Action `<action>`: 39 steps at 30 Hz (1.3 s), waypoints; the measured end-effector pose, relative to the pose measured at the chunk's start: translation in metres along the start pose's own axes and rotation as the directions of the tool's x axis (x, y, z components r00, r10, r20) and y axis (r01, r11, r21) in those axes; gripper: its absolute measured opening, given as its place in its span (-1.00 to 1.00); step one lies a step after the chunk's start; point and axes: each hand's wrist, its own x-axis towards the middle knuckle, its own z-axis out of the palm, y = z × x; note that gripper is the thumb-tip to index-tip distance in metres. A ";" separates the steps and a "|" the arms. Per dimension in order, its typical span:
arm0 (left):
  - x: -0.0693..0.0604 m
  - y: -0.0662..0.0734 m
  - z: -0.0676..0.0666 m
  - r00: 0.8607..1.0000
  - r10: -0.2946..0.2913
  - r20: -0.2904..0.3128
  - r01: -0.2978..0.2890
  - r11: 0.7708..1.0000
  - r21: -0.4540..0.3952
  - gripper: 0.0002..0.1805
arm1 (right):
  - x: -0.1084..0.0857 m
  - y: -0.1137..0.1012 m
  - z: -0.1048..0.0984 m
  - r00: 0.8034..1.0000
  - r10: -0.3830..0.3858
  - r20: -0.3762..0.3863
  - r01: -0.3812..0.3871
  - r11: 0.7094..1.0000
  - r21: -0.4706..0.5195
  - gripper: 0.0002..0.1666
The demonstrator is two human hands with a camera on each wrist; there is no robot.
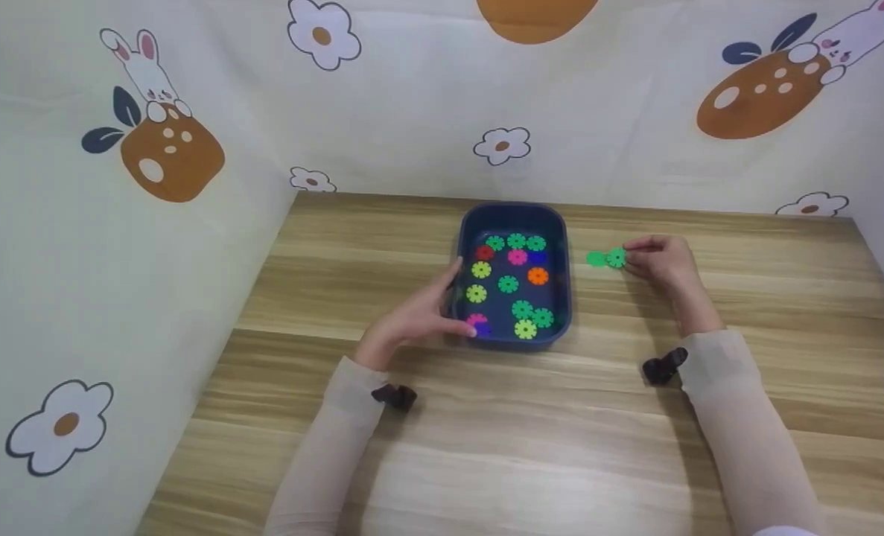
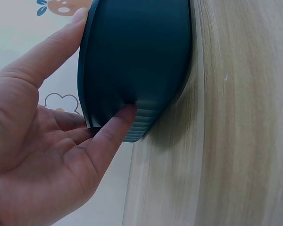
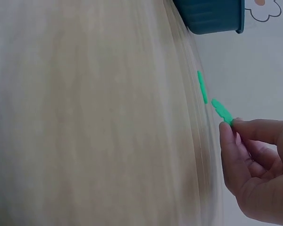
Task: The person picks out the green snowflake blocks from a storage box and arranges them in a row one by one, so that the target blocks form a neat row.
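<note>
Left hand (image 1: 419, 313): grips dark-blue tub (image 1: 512, 217) at left side, with digits spread.
Right hand (image 1: 665, 262): pinches notched green disc (image 1: 616, 257), just beside second green disc (image 1: 596, 259) on tabletop (image 1: 561, 424).

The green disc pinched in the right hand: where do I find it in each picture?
Head: the green disc is right of centre, pinched by the right hand.
Left wrist: not in it.
Right wrist: right of centre, about mid-height.
Shared landmark: the dark bin, seen in all three.
</note>
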 end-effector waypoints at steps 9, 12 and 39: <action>-0.001 0.000 0.001 1.000 -0.004 -0.007 0.004 1.000 0.011 0.33 | 0.000 0.001 0.001 1.000 0.007 0.019 -0.007 1.000 -0.010 -0.54; -0.001 0.001 0.001 1.000 -0.004 -0.010 0.004 1.000 0.016 0.33 | 0.000 0.001 0.001 1.000 -0.006 0.008 0.006 1.000 -0.006 -0.53; -0.001 0.001 0.000 1.000 -0.009 -0.002 0.009 1.000 0.013 0.31 | -0.012 -0.016 0.004 0.989 -0.120 -0.087 0.101 0.975 -0.196 -0.59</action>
